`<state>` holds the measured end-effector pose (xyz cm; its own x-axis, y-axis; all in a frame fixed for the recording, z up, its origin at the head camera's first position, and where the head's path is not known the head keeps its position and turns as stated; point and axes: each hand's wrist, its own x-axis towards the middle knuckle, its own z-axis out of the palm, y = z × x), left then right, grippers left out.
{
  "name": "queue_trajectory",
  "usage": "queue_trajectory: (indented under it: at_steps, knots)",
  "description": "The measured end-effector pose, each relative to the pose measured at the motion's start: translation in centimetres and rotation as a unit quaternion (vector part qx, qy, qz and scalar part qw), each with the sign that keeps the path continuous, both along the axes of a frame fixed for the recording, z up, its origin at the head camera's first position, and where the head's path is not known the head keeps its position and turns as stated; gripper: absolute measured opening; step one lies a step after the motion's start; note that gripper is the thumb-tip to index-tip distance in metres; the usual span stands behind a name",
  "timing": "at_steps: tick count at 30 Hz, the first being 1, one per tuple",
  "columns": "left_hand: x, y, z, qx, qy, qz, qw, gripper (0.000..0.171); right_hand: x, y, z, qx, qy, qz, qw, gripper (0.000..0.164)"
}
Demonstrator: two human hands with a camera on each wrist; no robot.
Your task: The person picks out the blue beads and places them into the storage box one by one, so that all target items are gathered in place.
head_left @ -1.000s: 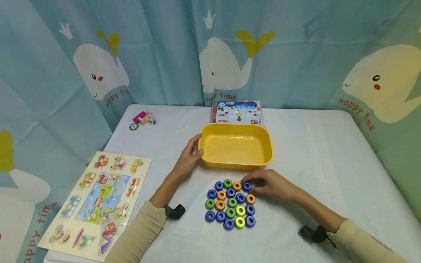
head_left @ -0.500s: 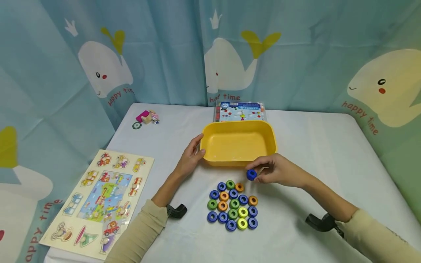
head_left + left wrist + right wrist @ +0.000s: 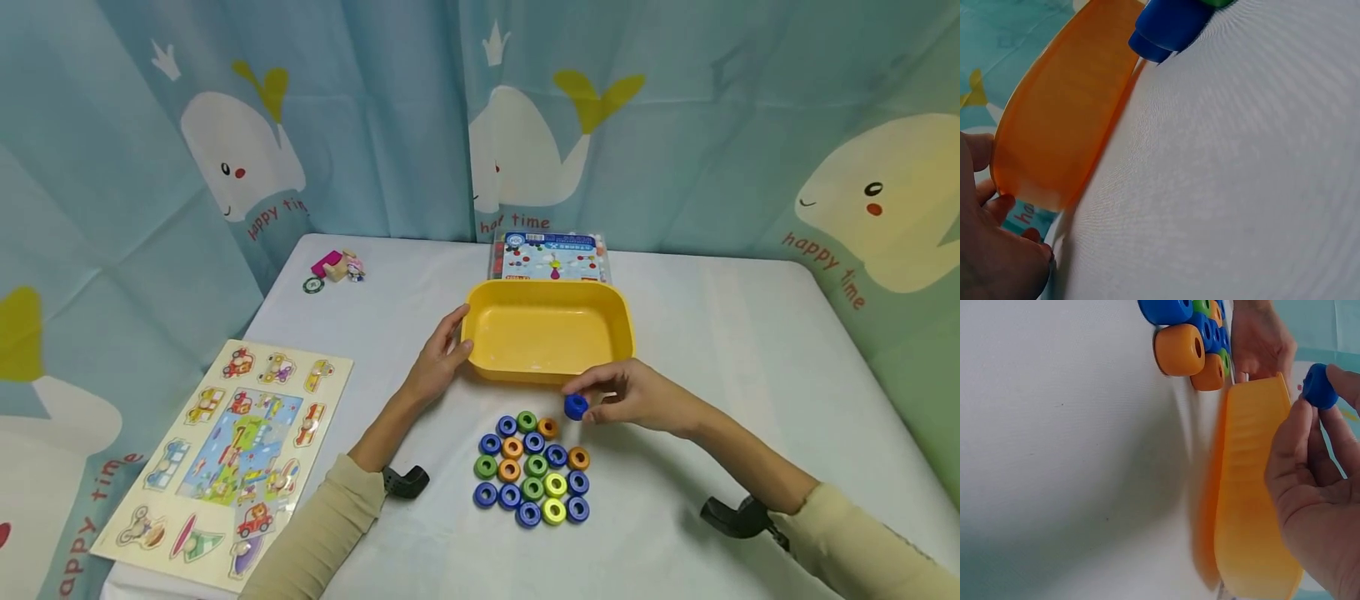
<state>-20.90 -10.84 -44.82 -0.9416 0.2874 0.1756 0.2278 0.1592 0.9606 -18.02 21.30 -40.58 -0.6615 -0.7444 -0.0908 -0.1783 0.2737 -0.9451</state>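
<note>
A right hand (image 3: 637,400) pinches a smooth blue plastic ring (image 3: 576,407) between thumb and fingertips, raised off the cloth near the front edge of a glossy, round-cornered yellow tub (image 3: 551,329), its left end gripped by the left hand (image 3: 435,364). Thick, round-holed rings (image 3: 529,472) cluster nearer the person, while softly creased white cloth (image 3: 712,350) stretches wide beyond the tub's right wall.

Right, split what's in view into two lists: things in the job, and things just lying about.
Part of the job, likely:
blue ring pinched in the right hand
yellow tub held by the left hand
coloured rings nearby

Lying about, it seems:
puzzle board
boxed set behind the tub
small toys
green-edged disc
</note>
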Motion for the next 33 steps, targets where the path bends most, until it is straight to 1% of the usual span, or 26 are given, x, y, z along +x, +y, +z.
queue_trajectory:
  at_steps: [5,8,10,13,16,19,22,23,24,27,30,33]
  knots:
    - [-1.0,-0.2,-2.2,0.001,0.003,0.013,0.9999,0.053,0.1,-0.3,0.3,-0.003,0.008,0.019,1.0,0.034]
    - [-1.3,-0.2,-2.7,-0.01,0.009,0.023,0.9997,0.053,-0.3,-0.7,1.1,0.001,0.012,0.008,1.0,0.034]
    - [-1.4,-0.3,-2.8,-0.016,0.01,0.029,0.9994,0.052,-1.0,-1.2,1.8,0.008,0.021,-0.007,1.0,0.035]
    - [-1.4,-0.4,-2.7,-0.022,0.014,0.032,0.9992,0.052,-2.6,-2.6,2.7,0.022,0.049,-0.036,0.998,0.035]
    - [-1.4,-0.4,-2.6,-0.025,0.015,0.033,0.999,0.052,-4.8,-4.6,2.7,0.038,0.086,-0.064,0.994,0.035]
    - [-1.3,-0.5,-2.7,-0.026,0.014,0.026,0.9992,0.051,-7.2,-6.5,1.7,0.059,0.099,-0.083,0.99,0.038]
    - [-1.3,-0.4,-2.9,-0.025,0.019,0.014,0.9994,0.051,-9.2,-8.1,0.2,0.075,0.089,-0.084,0.99,0.038]
    - [-1.3,-0.4,-2.8,-0.025,0.018,0.009,0.9995,0.052,-9.7,-8.6,-0.3,0.076,0.081,-0.082,0.99,0.037]
    - [-1.1,-0.3,-2.5,-0.026,0.016,0.004,0.9995,0.052,-10.2,-9.0,-0.8,0.08,0.076,-0.077,0.991,0.035]
    - [-0.2,-0.1,-0.9,-0.033,0.015,-0.002,0.9993,0.052,-11.3,-9.9,-2.0,0.092,0.066,-0.049,0.992,0.031]
    - [0.5,0.0,0.6,-0.042,0.015,-0.004,0.999,0.052,-11.9,-10.3,-2.7,0.109,0.056,-0.025,0.992,0.029]
    - [0.7,0.0,0.9,-0.047,0.021,-0.002,0.9987,0.051,-12.2,-10.5,-3.1,0.119,0.05,-0.012,0.992,0.029]
